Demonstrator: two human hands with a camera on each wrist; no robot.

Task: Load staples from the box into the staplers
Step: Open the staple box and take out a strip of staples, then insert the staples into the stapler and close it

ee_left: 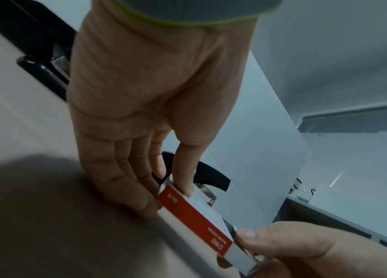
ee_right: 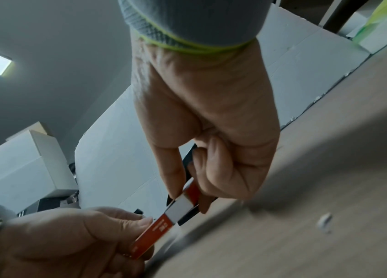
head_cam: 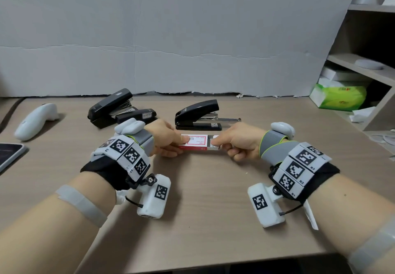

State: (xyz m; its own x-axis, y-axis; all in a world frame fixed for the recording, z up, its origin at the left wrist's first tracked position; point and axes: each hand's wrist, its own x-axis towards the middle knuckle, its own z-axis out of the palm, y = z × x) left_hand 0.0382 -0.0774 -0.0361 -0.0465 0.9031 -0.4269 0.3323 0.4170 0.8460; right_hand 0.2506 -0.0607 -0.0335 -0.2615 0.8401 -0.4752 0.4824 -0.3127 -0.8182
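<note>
A small red and white staple box (head_cam: pixel 195 143) lies on the desk between my hands. My left hand (head_cam: pixel 171 143) pinches its red sleeve (ee_left: pixel 195 218) at the left end, thumb on top. My right hand (head_cam: pixel 233 143) pinches the white inner tray (head_cam: pixel 214 144), which sticks out of the sleeve's right end (ee_right: pixel 179 206). Two black staplers (head_cam: pixel 115 111) lie open at the back left, one against the other. A third black stapler (head_cam: pixel 198 114) stands behind the box with its metal staple rail (head_cam: pixel 226 120) pulled out to the right.
A white controller (head_cam: pixel 35 121) and a dark tablet (head_cam: pixel 9 154) lie at the left of the wooden desk (head_cam: pixel 203 209). Shelves (head_cam: pixel 363 64) with a green tissue pack (head_cam: pixel 337 96) stand at the right. A white foam board (head_cam: pixel 171 38) closes the back.
</note>
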